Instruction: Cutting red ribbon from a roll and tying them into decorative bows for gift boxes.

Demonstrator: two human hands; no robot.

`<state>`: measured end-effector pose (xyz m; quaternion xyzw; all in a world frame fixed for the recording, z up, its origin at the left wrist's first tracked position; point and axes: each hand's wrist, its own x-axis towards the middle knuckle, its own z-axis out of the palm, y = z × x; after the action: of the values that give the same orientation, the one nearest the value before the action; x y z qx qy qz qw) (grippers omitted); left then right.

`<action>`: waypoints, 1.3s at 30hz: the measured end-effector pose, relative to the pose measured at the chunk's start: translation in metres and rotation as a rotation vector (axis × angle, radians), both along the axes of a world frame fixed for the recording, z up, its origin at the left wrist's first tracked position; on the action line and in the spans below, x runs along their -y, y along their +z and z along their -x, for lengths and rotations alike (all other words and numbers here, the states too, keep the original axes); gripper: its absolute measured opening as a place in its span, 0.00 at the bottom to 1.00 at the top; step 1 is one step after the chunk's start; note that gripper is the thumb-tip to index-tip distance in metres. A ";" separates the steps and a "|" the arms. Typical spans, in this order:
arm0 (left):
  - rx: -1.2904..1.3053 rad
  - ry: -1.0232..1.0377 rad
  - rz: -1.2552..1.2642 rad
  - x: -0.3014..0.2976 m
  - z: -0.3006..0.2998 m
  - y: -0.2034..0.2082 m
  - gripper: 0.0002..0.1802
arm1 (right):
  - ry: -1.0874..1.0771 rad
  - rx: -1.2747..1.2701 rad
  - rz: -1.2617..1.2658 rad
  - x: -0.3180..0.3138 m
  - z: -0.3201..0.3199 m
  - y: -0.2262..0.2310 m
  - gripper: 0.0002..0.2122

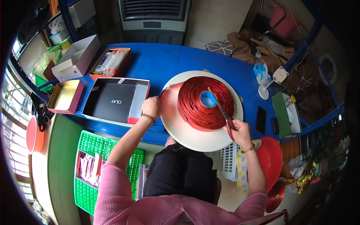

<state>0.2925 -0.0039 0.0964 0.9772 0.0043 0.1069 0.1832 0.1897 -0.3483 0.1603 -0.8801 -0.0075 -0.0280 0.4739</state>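
Note:
A large roll of red ribbon (pixel 189 107) with a blue core (pixel 208 99) lies on a round cream-coloured disc (pixel 225 144) at the table's near edge. From the roll's upper left, a red strip runs toward my left hand (pixel 151 107), which is closed on its end beside the disc's left rim. My right hand (pixel 240 132) grips scissors (pixel 224 113) by their red handles, right of the roll. Their blades point up and left over the roll, the tip near the blue core. Whether the blades are fully together is hard to make out.
On the blue table (pixel 157 60), a black box (pixel 108 99), a pink box (pixel 65 96) and an orange tray (pixel 110 62) stand left. At right are a phone (pixel 261 120), a green box (pixel 285 114) and a small white stand (pixel 263 92). A green crate (pixel 84 191) sits below left.

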 end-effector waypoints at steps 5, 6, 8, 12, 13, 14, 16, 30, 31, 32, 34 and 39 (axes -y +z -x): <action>0.114 -0.253 0.181 -0.026 0.144 0.001 0.04 | -0.095 -0.029 -0.166 -0.014 0.016 -0.001 0.07; 0.068 -0.260 0.185 -0.034 0.174 -0.001 0.03 | -0.086 0.019 -0.070 -0.017 0.014 -0.003 0.07; -0.001 -0.214 0.211 -0.050 0.233 -0.014 0.02 | -0.098 0.105 -0.006 -0.016 0.005 -0.018 0.09; -0.147 0.069 0.166 -0.109 0.350 -0.069 0.02 | -0.109 0.297 0.203 -0.050 -0.007 -0.005 0.11; -0.207 0.169 0.156 -0.124 0.378 -0.084 0.02 | -0.114 0.374 0.249 -0.051 -0.013 -0.010 0.11; -0.267 0.276 0.189 -0.136 0.404 -0.092 0.03 | -0.117 0.451 0.295 -0.052 -0.019 -0.018 0.11; -0.477 0.465 0.065 -0.159 0.462 -0.107 0.06 | -0.099 0.446 0.353 -0.059 -0.027 -0.019 0.11; -0.085 -0.212 0.247 -0.080 0.296 -0.022 0.18 | 0.000 0.473 0.564 -0.089 -0.046 -0.029 0.13; 0.037 -0.247 0.311 -0.062 0.260 -0.003 0.18 | 0.001 0.459 0.584 -0.089 -0.046 -0.030 0.13; 0.096 -0.259 0.362 -0.048 0.229 0.009 0.19 | 0.009 0.455 0.584 -0.089 -0.046 -0.031 0.13; 0.262 -0.270 0.355 -0.026 0.182 0.012 0.21 | -0.009 0.428 0.588 -0.088 -0.045 -0.031 0.12; 0.274 -0.137 0.319 0.007 0.128 0.010 0.32 | -0.007 0.391 0.583 -0.082 -0.040 -0.036 0.13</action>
<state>0.1644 -0.0107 0.1067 0.9101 -0.0705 0.2241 0.3414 0.2300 -0.2660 0.1247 -0.9564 -0.1029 -0.1943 0.1923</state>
